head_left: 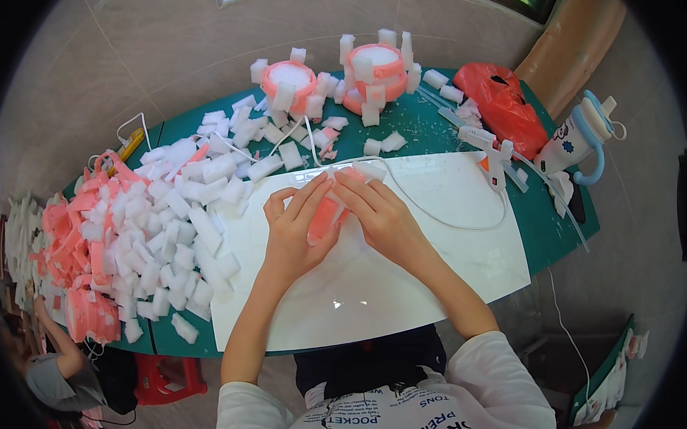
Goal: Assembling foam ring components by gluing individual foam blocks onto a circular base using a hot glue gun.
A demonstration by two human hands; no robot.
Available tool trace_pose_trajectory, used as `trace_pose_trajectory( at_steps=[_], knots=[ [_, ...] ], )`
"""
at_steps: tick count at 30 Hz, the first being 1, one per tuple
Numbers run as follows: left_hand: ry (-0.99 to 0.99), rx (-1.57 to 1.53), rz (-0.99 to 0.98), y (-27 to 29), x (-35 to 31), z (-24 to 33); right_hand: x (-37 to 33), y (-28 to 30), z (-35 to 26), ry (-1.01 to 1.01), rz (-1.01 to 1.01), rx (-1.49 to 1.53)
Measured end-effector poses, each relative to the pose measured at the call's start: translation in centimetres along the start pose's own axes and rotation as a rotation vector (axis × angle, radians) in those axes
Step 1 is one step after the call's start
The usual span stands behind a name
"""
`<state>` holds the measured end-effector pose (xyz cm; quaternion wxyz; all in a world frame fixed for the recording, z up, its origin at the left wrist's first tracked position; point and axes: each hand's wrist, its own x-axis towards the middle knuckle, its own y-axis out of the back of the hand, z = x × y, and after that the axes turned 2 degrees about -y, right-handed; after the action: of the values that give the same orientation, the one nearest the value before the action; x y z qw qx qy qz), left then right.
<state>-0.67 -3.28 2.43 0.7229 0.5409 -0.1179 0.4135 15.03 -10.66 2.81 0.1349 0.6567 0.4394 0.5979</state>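
Above the white board (287, 322), my left hand (293, 231) and my right hand (385, 222) come together around a pink foam piece (325, 217). Both are closed on it, the fingertips of the two hands meeting at its far end. A white foam block (370, 170) shows just beyond my right fingers; whether it is joined to the pink piece I cannot tell. Much of the pink piece is hidden under my fingers. To the right, a white hot glue gun (494, 162) with an orange part lies at the board's far right, its cord looping over the board.
Left of the board spreads a heap of white foam blocks (170, 236), beside pink foam strips (72, 231). Two pink foam rings (303, 102) (390, 88) with white blocks stand at the back. A red plastic bag (499, 107) and a tumbler (572, 142) are at right. Another person (61, 372) sits lower left.
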Motion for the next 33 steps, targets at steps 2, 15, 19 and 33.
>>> trace_pose_trajectory(
  at_steps=[2, 15, 19, 33],
  knots=[
    [0.004, -0.002, 0.001, 0.0, 0.0, 0.0, 0.0, 0.0, -0.1, -0.005, 0.001, 0.011],
    [-0.02, 0.048, -0.013, 0.3, -0.2, 0.6, -0.8, -0.1, 0.2, -0.02, 0.012, 0.127],
    [-0.026, 0.054, -0.01, 0.2, -0.3, 0.6, -0.9, 0.2, -0.2, -0.049, 0.034, 0.174],
    [-0.013, 0.07, -0.017, 0.2, -0.3, 0.9, -1.0, -0.2, -0.2, -0.077, 0.014, 0.129]
  ],
)
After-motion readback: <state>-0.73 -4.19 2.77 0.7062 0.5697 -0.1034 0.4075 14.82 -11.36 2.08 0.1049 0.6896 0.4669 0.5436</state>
